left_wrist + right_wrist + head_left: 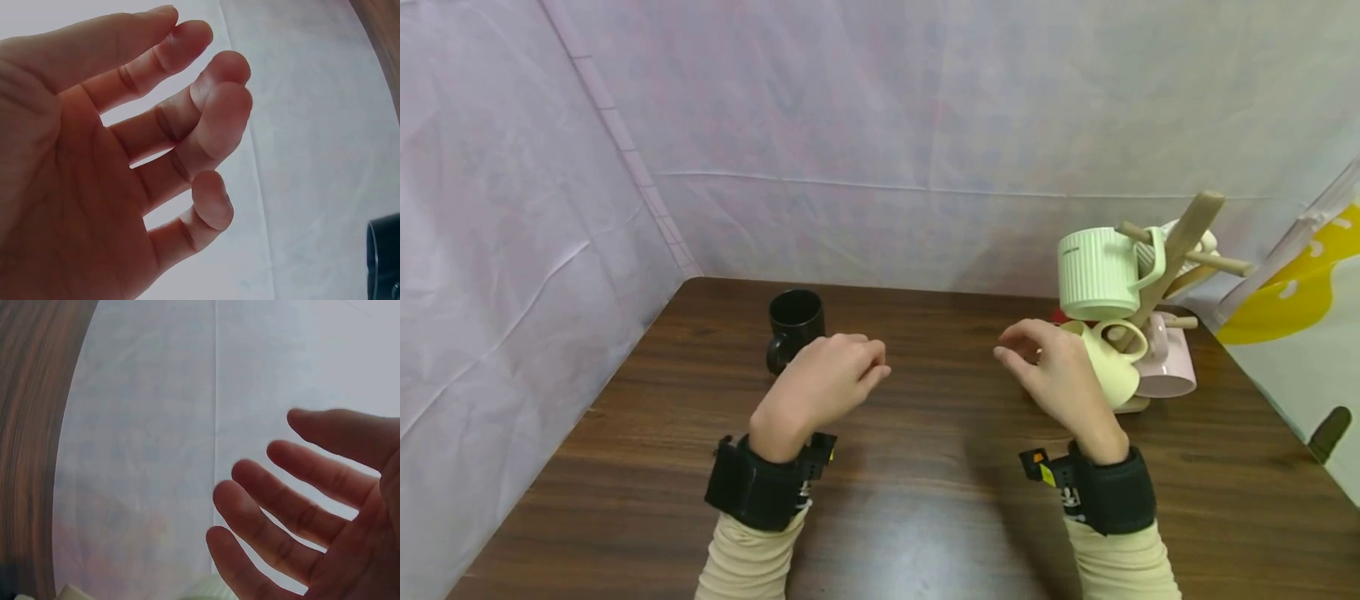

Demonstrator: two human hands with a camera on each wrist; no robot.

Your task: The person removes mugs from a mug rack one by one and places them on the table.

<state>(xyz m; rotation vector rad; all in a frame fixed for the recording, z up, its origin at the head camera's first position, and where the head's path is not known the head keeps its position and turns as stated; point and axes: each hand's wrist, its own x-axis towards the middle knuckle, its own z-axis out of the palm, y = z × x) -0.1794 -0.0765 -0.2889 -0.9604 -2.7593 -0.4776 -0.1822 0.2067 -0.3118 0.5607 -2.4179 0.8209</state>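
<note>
My left hand (823,383) hovers above the table with loosely bent fingers and nothing in its palm. Just beyond it stands a black mug (796,312), its handle partly behind the hand; a dark edge of the mug (384,256) enters the left wrist view. My right hand (1063,379), also holding nothing, has its fingers slightly bent and spread. It overlaps a pale yellow mug (1112,371) in the head view. That mug hangs on a wooden mug tree (1197,221), below a ribbed mint-green mug (1097,275) and beside a pink mug (1172,362).
A further white mug on the tree is mostly hidden behind its post. Something red (1060,316) shows under the green mug. The brown wooden table (917,467) meets a pale cloth (865,125) at the back. A yellow shape (1285,308) hangs at the right.
</note>
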